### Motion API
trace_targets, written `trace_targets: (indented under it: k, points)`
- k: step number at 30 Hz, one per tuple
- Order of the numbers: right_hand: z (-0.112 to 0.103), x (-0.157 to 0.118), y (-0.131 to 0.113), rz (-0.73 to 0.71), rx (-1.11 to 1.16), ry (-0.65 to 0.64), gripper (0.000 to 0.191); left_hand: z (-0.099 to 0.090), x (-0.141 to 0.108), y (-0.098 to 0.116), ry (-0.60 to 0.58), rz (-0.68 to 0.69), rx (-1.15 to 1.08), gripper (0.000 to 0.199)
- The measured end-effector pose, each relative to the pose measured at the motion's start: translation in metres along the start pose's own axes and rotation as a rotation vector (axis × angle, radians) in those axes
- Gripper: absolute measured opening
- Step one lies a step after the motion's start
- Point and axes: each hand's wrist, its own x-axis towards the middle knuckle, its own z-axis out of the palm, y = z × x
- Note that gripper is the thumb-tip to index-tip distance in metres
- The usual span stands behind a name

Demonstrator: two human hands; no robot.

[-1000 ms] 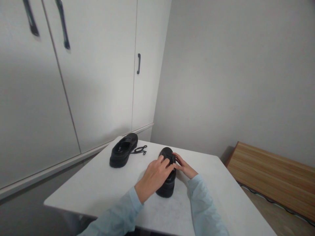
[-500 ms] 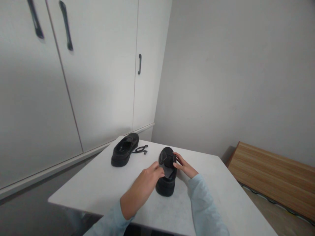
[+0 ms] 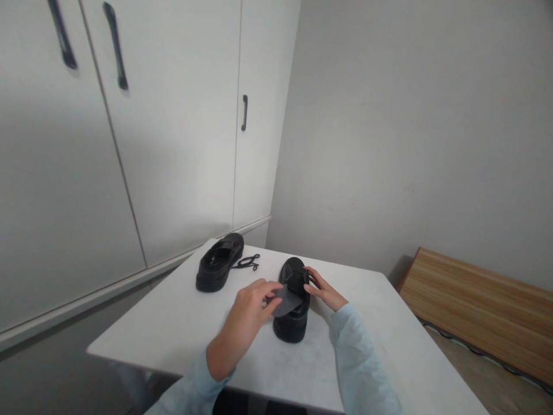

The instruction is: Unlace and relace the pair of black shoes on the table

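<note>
A black shoe (image 3: pixel 290 327) stands on the white table in front of me, toe pointing away. My left hand (image 3: pixel 253 305) pinches the edge of a grey flap (image 3: pixel 287 301), which looks like the shoe's tongue folded back over the opening. Fingers and thumb of my right hand (image 3: pixel 324 290) grip the shoe's right side near its front. Part of the opening is covered by the flap. Further left lies a second black shoe (image 3: pixel 218 262), apart from both hands, with a thin black shoelace (image 3: pixel 247 262) in loose loops beside it.
Under the shoes is a white table (image 3: pixel 181 328) with its near edge just before me. A white cupboard (image 3: pixel 185 144) with dark handles stands behind on the left. To the right, lower down, is a wooden panel (image 3: pixel 479 311) by the grey wall (image 3: pixel 410 127).
My left hand has shifted slightly left and up, drawing the grey flap further out to the left. The right hand keeps its place on the shoe.
</note>
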Motion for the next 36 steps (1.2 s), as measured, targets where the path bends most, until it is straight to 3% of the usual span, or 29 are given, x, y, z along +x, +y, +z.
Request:
trace_targets:
  k: [4, 7, 9, 11, 15, 20, 25, 29, 36]
  points:
    - [0.001, 0.000, -0.001, 0.005, 0.006, 0.008, 0.063, -0.022, -0.003, -0.004, -0.005, -0.151, -0.167, 0.031]
    - [0.001, -0.001, -0.001, 0.021, 0.000, 0.020, 0.063, -0.037, -0.004, -0.005, -0.084, -0.239, -0.212, 0.031]
    - [0.001, -0.001, -0.001, 0.028, -0.004, 0.029, 0.063, -0.044, -0.003, -0.007, -0.122, -0.234, -0.185, 0.030]
    - [0.001, -0.001, -0.001, 0.026, -0.008, 0.032, 0.062, -0.046, 0.001, -0.009, -0.142, -0.145, -0.091, 0.029]
    - [0.001, 0.000, 0.000, 0.020, -0.022, 0.028, 0.062, -0.043, 0.014, -0.006, -0.207, 0.055, 0.151, 0.030]
    - [0.003, 0.000, -0.003, 0.021, -0.031, 0.021, 0.062, -0.027, 0.032, 0.012, -0.273, -0.040, 0.363, 0.020]
    - [0.005, -0.002, -0.009, 0.012, -0.035, 0.029, 0.061, -0.004, 0.046, 0.019, -0.249, -0.108, 0.526, 0.034]
    - [0.005, -0.002, -0.010, 0.005, -0.043, 0.017, 0.060, 0.001, 0.052, 0.010, -0.362, -0.126, 0.459, 0.031]
    - [0.003, 0.000, -0.006, 0.005, -0.034, 0.021, 0.062, -0.010, 0.045, -0.012, -0.390, -0.076, 0.251, 0.028]
